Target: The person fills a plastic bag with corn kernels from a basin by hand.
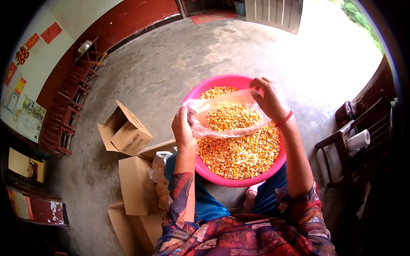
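A clear plastic bag (226, 100) spreads over a pink basin (242, 183), its mouth wide, with corn kernels showing in it. Loose yellow-orange corn kernels (239, 158) fill much of the basin below. My left hand (183, 131) grips the bag's left edge, thumb on top. At the bag's upper right edge is my right hand (272, 100), its fingers bent in and pinching the plastic; a red bracelet (284, 119) circles that wrist. The basin sits in front of my knees.
Cardboard boxes (137, 185) stand at my left, one holding filled plastic bags (161, 179). Another open carton (126, 130) lies beyond them. A dark wooden chair (341, 149) with a white roll (358, 140) is on the right. Stools (70, 111) line the left wall.
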`<state>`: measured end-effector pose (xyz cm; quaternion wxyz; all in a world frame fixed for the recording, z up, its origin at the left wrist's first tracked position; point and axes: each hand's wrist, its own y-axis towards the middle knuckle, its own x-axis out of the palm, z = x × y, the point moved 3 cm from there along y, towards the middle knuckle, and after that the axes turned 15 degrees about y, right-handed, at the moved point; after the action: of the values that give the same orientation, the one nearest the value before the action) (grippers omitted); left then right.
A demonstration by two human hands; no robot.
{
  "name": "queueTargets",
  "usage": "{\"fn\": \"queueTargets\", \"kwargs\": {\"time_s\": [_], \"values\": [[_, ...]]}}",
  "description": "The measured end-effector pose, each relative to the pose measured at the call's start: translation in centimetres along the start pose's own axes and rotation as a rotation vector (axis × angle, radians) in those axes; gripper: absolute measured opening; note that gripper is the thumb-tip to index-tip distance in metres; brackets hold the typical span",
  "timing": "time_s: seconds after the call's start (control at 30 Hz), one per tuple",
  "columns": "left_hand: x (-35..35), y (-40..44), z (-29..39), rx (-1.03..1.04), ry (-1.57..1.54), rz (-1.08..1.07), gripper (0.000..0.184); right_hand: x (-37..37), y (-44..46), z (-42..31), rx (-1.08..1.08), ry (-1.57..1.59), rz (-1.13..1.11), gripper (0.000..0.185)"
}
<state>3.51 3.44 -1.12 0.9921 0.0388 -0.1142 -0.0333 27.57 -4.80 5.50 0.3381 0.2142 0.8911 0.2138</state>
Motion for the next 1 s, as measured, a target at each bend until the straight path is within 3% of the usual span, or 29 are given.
{"fn": "queueTargets", "kwargs": {"time_s": [0.1, 0.23, 0.3, 0.33, 0.37, 0.4, 0.43, 0.47, 0.53, 0.6, 0.7, 0.77, 0.83, 0.87, 0.9, 0.97, 1.0], "values": [[0.1, -0.4, 1.0, -0.014, 0.007, 0.045, 0.016, -0.5, -2.6, 1.2, -0.093, -0.104, -0.095, 0.017], [0.5, -0.3, 0.5, -0.139, -0.074, -0.041, 0.016, -1.9, -5.0, 4.3, 0.159, -0.280, -0.222, 0.023], [0.9, -0.4, 0.2, -0.186, -0.122, -0.031, 0.017, -2.2, -5.0, 5.1, 0.255, -0.059, -0.292, 0.022], [1.1, -0.5, 0.3, -0.165, -0.064, -0.031, 0.019, -1.8, -4.8, 5.6, 0.455, 0.169, -0.318, 0.023], [1.2, -0.6, 0.4, -0.144, -0.006, -0.030, 0.021, -1.5, -4.7, 5.3, 0.456, 0.167, -0.317, 0.023], [0.8, -0.6, 0.3, -0.110, 0.008, -0.181, 0.023, -1.0, -4.2, 4.3, 0.558, 0.552, -0.096, 0.024], [0.8, -0.5, -0.1, -0.108, 0.007, -0.182, 0.023, -0.8, -4.0, 3.9, 0.642, 0.936, 0.137, 0.024], [0.8, -0.5, -0.4, -0.107, -0.005, -0.141, 0.023, -0.5, -3.3, 5.2, 0.638, 1.064, 0.071, 0.030], [0.6, -0.4, -0.4, -0.103, -0.017, -0.095, 0.024, 0.2, -2.3, 5.4, 0.630, 1.131, 0.171, 0.031], [0.6, -0.4, 0.1, 0.066, 0.018, -0.220, 0.025, 0.6, -1.2, 5.0, 0.645, 1.187, 0.286, 0.041], [0.1, -0.2, 0.1, -0.038, 0.005, -0.216, 0.027, 0.6, -0.5, 4.7, 0.526, 1.259, 0.352, 0.035], [0.5, -0.6, 0.6, -0.038, -0.006, -0.229, 0.022, 0.2, -0.9, 7.6, 0.497, 1.241, 0.235, 0.032], [0.7, -0.8, 1.2, -0.037, -0.017, -0.242, 0.018, -0.4, -1.4, 7.5, 0.502, 0.756, 0.045, 0.028], [0.9, -0.8, 1.4, -0.044, 0.011, -0.303, 0.016, 0.0, -2.1, 11.3, 0.379, 0.508, -0.017, 0.035], [0.9, -0.8, 1.5, -0.050, 0.038, -0.366, 0.019, -0.4, -2.5, 10.5, 0.381, 0.505, -0.018, 0.035], [0.7, -0.7, 1.6, -0.057, 0.094, -0.392, 0.029, -1.7, -3.4, 6.6, 0.170, 0.152, -0.100, 0.041], [1.1, -1.0, 2.3, -0.036, 0.055, -0.368, 0.032, -2.0, -3.4, 4.7, -0.096, -0.015, -0.026, 0.045]]}}
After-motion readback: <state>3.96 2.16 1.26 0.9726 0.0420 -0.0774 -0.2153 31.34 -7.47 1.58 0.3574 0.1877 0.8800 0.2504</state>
